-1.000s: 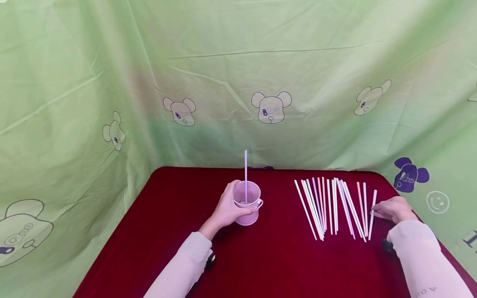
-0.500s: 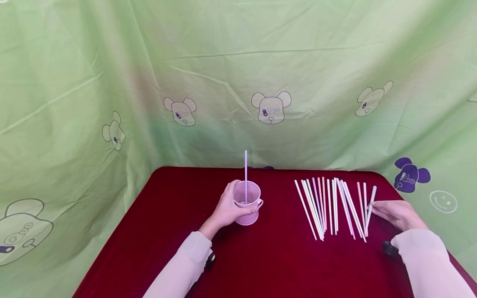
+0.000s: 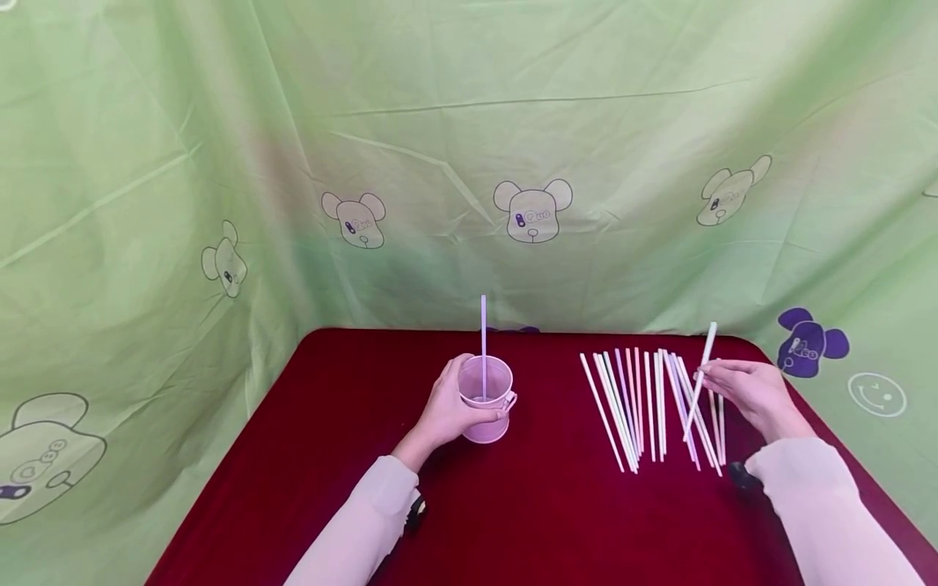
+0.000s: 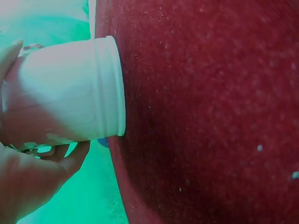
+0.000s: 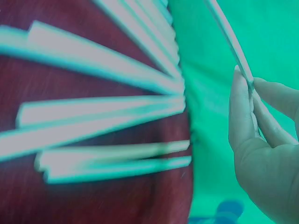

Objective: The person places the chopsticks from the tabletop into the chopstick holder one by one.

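My left hand grips a small pink bucket round its side, and in the left wrist view the bucket stands with its base on the cloth. One purple straw stands upright inside it. Over at the right, my right hand pinches a pale straw between thumb and fingers. That straw is tilted and raised above the other straws. In the right wrist view the fingertips hold the same straw near its middle.
Several white, purple and pink straws lie side by side on the red tablecloth, to the right of the bucket. A green printed curtain hangs behind the table and along both sides.
My right hand has lifted the pale straw from the right end of the row and carried it up and to the left. My left hand and the bucket have stayed in place.
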The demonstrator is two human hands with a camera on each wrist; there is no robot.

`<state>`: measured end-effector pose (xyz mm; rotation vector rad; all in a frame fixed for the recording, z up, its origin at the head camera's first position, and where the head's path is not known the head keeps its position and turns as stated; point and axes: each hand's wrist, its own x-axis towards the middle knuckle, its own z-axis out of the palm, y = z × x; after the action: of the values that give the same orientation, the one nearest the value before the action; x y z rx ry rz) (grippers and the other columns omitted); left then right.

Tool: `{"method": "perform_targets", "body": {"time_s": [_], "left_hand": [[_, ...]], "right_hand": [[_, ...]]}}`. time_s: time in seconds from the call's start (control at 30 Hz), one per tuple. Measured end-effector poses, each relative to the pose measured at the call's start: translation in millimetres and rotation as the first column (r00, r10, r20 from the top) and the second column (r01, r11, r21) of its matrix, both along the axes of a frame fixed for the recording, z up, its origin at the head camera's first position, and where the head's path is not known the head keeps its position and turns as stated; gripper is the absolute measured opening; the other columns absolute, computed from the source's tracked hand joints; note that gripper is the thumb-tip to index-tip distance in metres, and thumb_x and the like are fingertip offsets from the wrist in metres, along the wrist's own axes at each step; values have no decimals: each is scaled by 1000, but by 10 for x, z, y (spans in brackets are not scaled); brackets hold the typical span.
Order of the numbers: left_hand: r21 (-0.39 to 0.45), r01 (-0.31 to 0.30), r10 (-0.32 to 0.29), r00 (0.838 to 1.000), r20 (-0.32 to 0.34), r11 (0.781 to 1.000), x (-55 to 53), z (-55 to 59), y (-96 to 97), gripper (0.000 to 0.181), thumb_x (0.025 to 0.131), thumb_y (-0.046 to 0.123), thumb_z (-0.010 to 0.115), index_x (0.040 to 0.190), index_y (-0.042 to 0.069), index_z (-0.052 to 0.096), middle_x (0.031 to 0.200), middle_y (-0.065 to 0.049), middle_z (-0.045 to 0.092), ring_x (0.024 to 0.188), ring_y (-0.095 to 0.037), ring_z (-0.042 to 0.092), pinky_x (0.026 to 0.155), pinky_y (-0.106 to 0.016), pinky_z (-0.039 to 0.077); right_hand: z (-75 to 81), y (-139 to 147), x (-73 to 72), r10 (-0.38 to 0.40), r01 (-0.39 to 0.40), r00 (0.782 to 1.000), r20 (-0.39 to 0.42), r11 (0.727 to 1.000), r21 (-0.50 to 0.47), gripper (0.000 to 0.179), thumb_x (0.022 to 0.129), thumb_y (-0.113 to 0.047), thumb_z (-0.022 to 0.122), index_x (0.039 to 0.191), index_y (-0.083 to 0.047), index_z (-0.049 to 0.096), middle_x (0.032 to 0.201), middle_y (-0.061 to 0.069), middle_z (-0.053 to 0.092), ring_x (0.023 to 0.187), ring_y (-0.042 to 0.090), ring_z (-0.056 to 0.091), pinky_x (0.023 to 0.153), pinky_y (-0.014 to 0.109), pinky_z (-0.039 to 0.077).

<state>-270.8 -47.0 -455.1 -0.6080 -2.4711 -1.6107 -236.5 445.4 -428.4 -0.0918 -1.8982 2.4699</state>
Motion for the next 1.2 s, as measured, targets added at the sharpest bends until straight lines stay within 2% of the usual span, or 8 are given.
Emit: {"method": "perform_targets", "body": {"time_s": [0.2, 0.4, 0.6, 0.77, 0.87, 1.0, 1.13, 1.2], "left_hand": [[55, -1, -2, 999, 47, 998, 5, -22, 8, 99, 60, 28, 100, 143, 11, 49, 135, -7, 56, 120, -27, 58, 100, -48, 52], [67, -28, 22, 996, 88, 997, 35, 14, 35, 95, 62, 35, 98, 142, 12, 51, 134, -6, 57, 119, -27, 58, 97, -50, 53], [30, -66, 63, 993, 98, 997, 47, 26, 76, 98, 63, 45, 95, 145, 19, 49, 138, -4, 54, 122, -25, 54, 99, -50, 51], [52, -55, 51, 995, 81, 997, 31, 11, 85, 94, 64, 38, 95, 143, 14, 50, 134, -6, 56, 121, -27, 55, 97, -51, 52], [64, -45, 41, 997, 73, 997, 15, 2, 81, 89, 65, 34, 95, 139, 11, 52, 130, -7, 58, 117, -28, 58, 95, -50, 54], [49, -43, 39, 996, 84, 998, -1, 13, 81, 87, 65, 37, 95, 137, 13, 52, 129, -5, 60, 115, -27, 61, 93, -46, 55], [20, -43, 41, 994, 101, 999, -11, 13, 71, 87, 65, 39, 95, 137, 16, 52, 129, -6, 60, 114, -25, 61, 92, -43, 55], [15, -42, 40, 993, 107, 999, -14, 10, 63, 86, 65, 38, 95, 137, 16, 52, 129, -6, 59, 115, -25, 60, 92, -43, 54]], "right_hand": [[176, -305, -97, -12, 15, 998, -64, 998, 62, 28, 97, 10, 60, 93, -9, 80, 87, 4, 78, 82, 11, 76, 78, 24, 59], [338, -585, -129, -17, 24, 997, -78, 995, 93, 24, 96, 10, 63, 92, -7, 79, 86, 2, 77, 81, 10, 75, 77, 22, 59], [486, -858, -127, -26, 37, 996, -85, 990, 136, 14, 94, 5, 68, 95, -5, 78, 86, 2, 77, 81, 9, 75, 78, 22, 59], [589, -1093, -162, -49, 64, 992, -116, 990, 124, 10, 93, 4, 71, 98, -2, 77, 85, 4, 77, 79, 11, 75, 79, 23, 59], [646, -1253, -211, -61, 80, 985, -159, 990, 114, 11, 92, 4, 72, 102, 1, 76, 85, 4, 77, 79, 13, 76, 79, 24, 59], [745, -1482, -286, -49, 75, 972, -230, 992, 103, 12, 92, 5, 72, 104, 4, 74, 86, 5, 77, 81, 17, 77, 81, 27, 58], [848, -1735, -352, -33, 75, 961, -274, 987, 145, 15, 92, 2, 74, 106, 4, 73, 88, 4, 77, 80, 16, 77, 82, 29, 58], [898, -1877, -389, -26, 79, 955, -295, 982, 170, 20, 92, 1, 74, 110, 8, 71, 89, 5, 77, 79, 15, 76, 83, 31, 58]]}}
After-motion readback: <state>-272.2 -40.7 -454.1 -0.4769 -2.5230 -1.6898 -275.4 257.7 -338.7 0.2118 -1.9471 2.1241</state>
